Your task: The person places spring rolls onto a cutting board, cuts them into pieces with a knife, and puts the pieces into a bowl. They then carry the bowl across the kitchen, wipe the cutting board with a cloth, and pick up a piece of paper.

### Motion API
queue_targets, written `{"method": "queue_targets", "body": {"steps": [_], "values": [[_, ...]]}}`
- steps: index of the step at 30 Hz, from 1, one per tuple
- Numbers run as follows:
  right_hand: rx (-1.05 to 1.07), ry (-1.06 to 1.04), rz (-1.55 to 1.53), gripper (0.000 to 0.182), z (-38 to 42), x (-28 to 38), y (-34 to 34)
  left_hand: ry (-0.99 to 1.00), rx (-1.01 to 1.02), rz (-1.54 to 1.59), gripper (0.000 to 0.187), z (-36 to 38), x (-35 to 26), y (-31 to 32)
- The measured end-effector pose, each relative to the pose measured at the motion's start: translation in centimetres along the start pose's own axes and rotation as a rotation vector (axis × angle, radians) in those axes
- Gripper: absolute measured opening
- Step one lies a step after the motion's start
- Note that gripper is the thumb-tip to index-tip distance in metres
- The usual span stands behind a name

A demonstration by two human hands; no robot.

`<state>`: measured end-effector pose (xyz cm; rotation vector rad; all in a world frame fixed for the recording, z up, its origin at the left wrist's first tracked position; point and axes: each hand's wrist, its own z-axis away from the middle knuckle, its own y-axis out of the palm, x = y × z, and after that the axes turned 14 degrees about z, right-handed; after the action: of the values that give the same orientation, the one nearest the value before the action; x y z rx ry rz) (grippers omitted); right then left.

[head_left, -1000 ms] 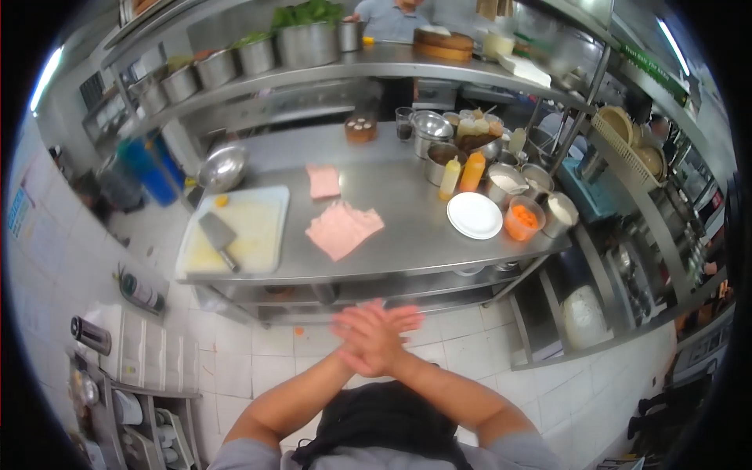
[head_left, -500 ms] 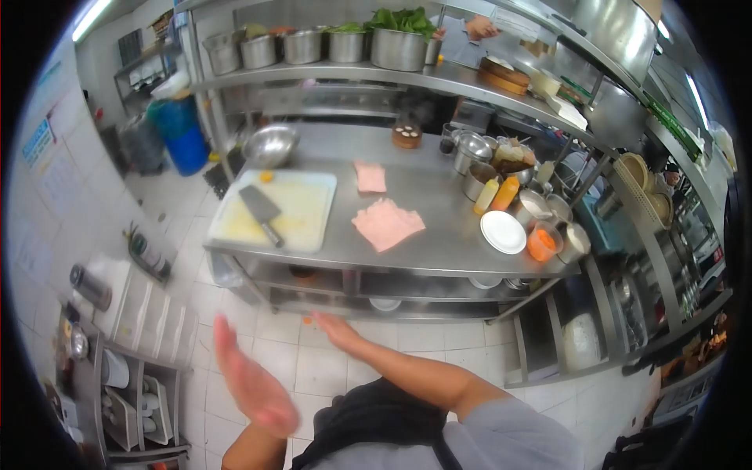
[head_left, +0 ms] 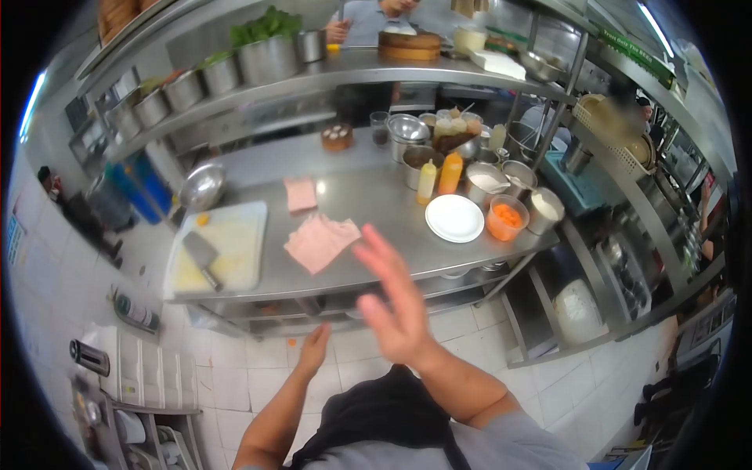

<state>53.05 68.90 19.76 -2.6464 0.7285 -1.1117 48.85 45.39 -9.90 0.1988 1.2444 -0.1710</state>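
My right hand [head_left: 398, 301] is raised in front of the steel table [head_left: 376, 254], fingers stretched out and thumb apart, holding nothing. Its fingertips overlap the view near the right corner of a spread pink cloth [head_left: 317, 243]; I see no grip on it. Lower down and to the left, my left hand [head_left: 313, 350] hovers before the table edge, seen edge-on, fingers extended and nothing in them. A smaller folded pink cloth [head_left: 299, 194] lies just behind the larger one. On the left, a cleaver [head_left: 200, 252] rests on a white cutting board [head_left: 249, 235].
A white plate [head_left: 454, 218], a tub of orange pieces [head_left: 506, 219], squeeze bottles [head_left: 449, 174] and several metal pots crowd the table's right side. A metal bowl [head_left: 202, 186] stands at the back left. Above runs a loaded shelf [head_left: 352, 74]; behind it is another person [head_left: 365, 22].
My view has swung to the right. My right hand has risen toward the table with its fingers spreading, while my left hand has moved lower beside it.
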Motion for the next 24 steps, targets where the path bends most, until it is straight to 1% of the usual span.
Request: {"method": "queue_targets", "body": {"steps": [1, 2, 3, 4, 5, 6, 7, 8, 9, 10, 11, 13, 14, 15, 16, 17, 19, 20, 21, 22, 23, 24], "values": [[0.046, 0.007, 0.084, 0.054, 0.7, -1.4, 1.0, -0.032, 0.130, 0.178, 0.061, -0.7, -3.1, 3.5], [0.051, 0.010, 0.073, 0.054, 2.8, -4.1, 3.3, -0.040, 0.333, 0.698, 0.064, -1.5, -5.3, 7.5], [0.083, -0.040, 0.174, 0.053, 6.0, -7.6, 6.3, -0.035, 0.527, 1.224, 0.067, -2.0, -7.2, 10.5], [0.120, -0.088, 0.270, 0.053, 8.3, -10.7, 8.0, -0.032, 0.500, 1.233, 0.067, -1.6, -9.4, 11.6], [0.140, -0.084, 0.249, 0.053, 9.5, -13.1, 7.7, -0.075, 0.423, 1.111, 0.071, -0.6, -11.9, 12.6], [0.233, -0.153, 0.296, 0.057, 9.9, -15.8, 6.6, -0.106, 0.352, 0.988, 0.074, 0.0, -14.9, 13.6], [0.317, -0.204, 0.336, 0.062, 10.8, -18.3, 6.0, -0.106, 0.279, 0.963, 0.079, 1.5, -17.7, 14.0], [0.394, -0.073, 0.389, 0.057, 12.7, -20.4, 5.9, -0.136, 0.239, 0.953, 0.079, 2.5, -18.9, 14.0], [0.470, 0.040, 0.447, 0.053, 14.2, -23.2, 5.8, -0.042, 0.356, 0.894, 0.081, 2.5, -20.2, 14.2], [0.637, 0.070, 0.439, 0.052, 17.8, -27.0, 5.5, 0.063, 0.483, 0.826, 0.083, 2.1, -21.7, 14.4], [0.802, 0.099, 0.429, 0.052, 21.8, -29.4, 4.7, 0.058, 0.468, 0.811, 0.083, 1.7, -23.2, 14.7], [1.060, 0.522, 0.228, 0.048, 24.4, -29.0, 1.3, 0.362, 0.553, 0.510, 0.079, 0.8, -25.5, 15.2], [1.050, 0.624, 0.208, 0.046, 26.6, -29.5, 0.7, 0.358, 0.544, 0.497, 0.079, 0.1, -26.2, 15.2], [1.040, 0.723, 0.188, 0.044, 29.4, -30.4, 0.3, 0.383, 0.470, 0.376, 0.074, -0.6, -26.8, 15.1], [1.058, 0.765, 0.177, 0.047, 33.2, -31.9, -0.1, 0.405, 0.399, 0.255, 0.070, -1.4, -27.3, 14.9], [1.074, 0.817, 0.163, 0.050, 36.5, -33.4, -0.7, 0.391, 0.397, 0.241, 0.070, -2.2, -27.8, 14.9], [1.365, 1.152, 0.174, 0.057, 40.4, -35.2, -2.3, 0.386, 0.261, 0.068, 0.062, -4.1, -28.4, 15.1], [1.335, 1.354, 0.015, 0.064, 42.7, -35.6, -3.1, 0.359, 0.275, 0.049, 0.062, -5.3, -28.6, 15.2], [1.226, 1.507, -0.190, 0.064, 42.9, -34.4, -4.2, 0.386, 0.222, -0.014, 0.059, -6.5, -28.9, 15.3], [1.215, 1.528, -0.221, 0.064, 43.1, -33.9, -3.7, 0.415, 0.171, -0.074, 0.056, -7.8, -29.0, 15.4], [1.233, 1.569, -0.266, 0.064, 43.4, -33.7, -3.5, 0.454, 0.072, -0.133, 0.050, -9.4, -29.1, 15.8], [1.250, 1.612, -0.305, 0.064, 43.7, -33.5, -3.5, 0.435, 0.090, -0.137, 0.050, -11.5, -28.8, 15.7]]}}
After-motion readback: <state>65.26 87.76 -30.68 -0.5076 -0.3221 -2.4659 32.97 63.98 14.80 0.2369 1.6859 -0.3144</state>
